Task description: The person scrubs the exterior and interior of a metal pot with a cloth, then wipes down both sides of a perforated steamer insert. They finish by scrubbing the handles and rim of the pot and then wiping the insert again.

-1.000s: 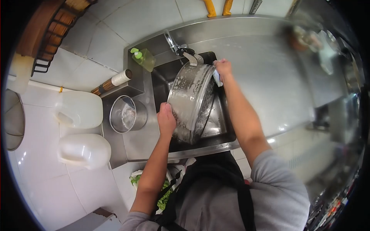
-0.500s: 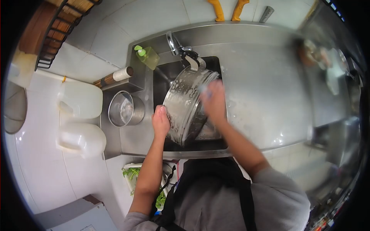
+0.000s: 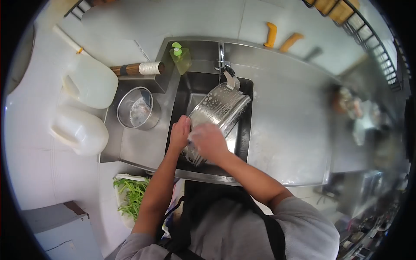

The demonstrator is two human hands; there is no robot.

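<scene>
A large, soapy stainless steel pot [image 3: 219,104] is tilted on its side in the sink basin [image 3: 183,91], below the tap [image 3: 222,60]. My left hand [image 3: 179,133] grips the pot's edge on its left side. Against the pot's wall, close to my left hand, my right hand [image 3: 210,141] is curled and blurred by motion. What lies under its fingers is hidden. Suds streak the metal around the hand and along the pot's right edge.
Left of the basin stands a smaller steel pot [image 3: 138,109] with suds inside. A green pump bottle [image 3: 182,60] is behind it. Two white plastic jugs [image 3: 80,130] are at far left, leafy greens [image 3: 132,195] below, and yellow handles [image 3: 271,34] at the back wall.
My right hand has moved left and down across the pot, from its right edge to near my left hand. The camera view has turned, shifting the surroundings.
</scene>
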